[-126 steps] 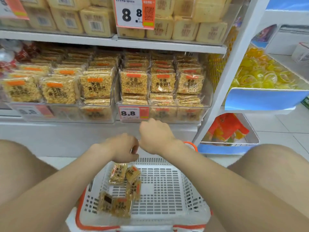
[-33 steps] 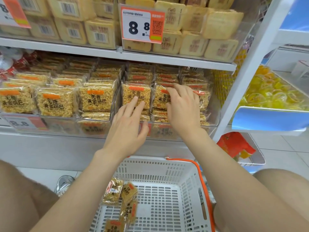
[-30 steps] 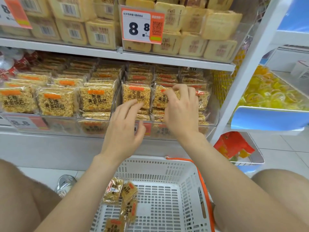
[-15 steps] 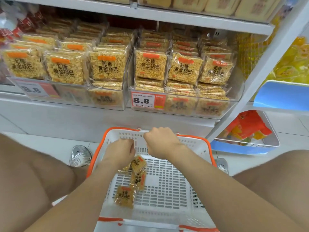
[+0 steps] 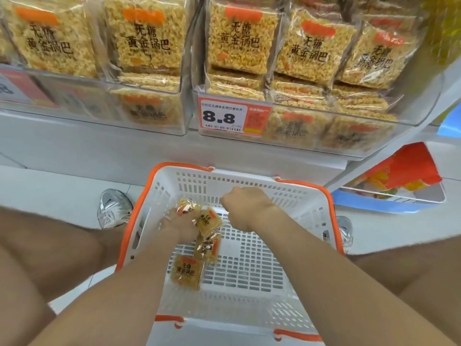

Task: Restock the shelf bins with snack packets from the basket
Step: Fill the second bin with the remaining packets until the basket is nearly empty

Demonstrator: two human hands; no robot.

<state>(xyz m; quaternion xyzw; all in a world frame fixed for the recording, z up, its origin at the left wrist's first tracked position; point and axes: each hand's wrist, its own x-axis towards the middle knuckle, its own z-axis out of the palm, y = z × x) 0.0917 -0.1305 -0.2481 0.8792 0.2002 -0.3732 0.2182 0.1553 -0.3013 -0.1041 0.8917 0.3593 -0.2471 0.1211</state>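
Grabbing a snack packet (image 5: pixel 185 208) is my left hand (image 5: pixel 178 227), down inside the white basket (image 5: pixel 249 182). Other packets (image 5: pixel 185 270) are right beside it in the basket. My right hand (image 5: pixel 245 211) is curled up over the basket. I cannot tell if it holds anything. Full shelf bins (image 5: pixel 424 101) sit above.

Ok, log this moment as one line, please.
stage: picking from basket | left hand: among snack packets, grip unclear | right hand: curled above basket, holds nothing seen | shelf bins: stocked

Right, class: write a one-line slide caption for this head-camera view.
Left hand touches snack packets in the white basket; right hand hovers curled, below stocked shelf bins.
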